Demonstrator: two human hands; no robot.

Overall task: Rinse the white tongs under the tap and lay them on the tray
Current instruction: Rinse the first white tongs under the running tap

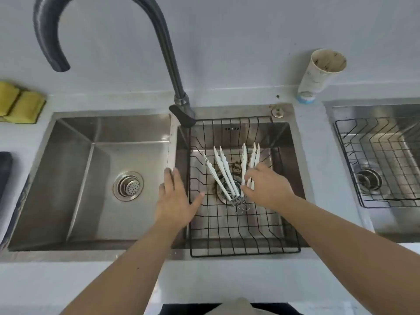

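Steel sink (68,155) in a pale surface (227,280); no water shows at the tap (163,42). Tongs (221,169) lie in the wire rack (227,253) under the right grip (268,187), which pinches one pair near its hinge. Left grip (175,201) is flat and empty. Rinse apparently outstanding. Long axes run near-to-far, tips pointing away beyond both grips

Head-worn wide-angle view, steeply down, close above the double sink (68,189)
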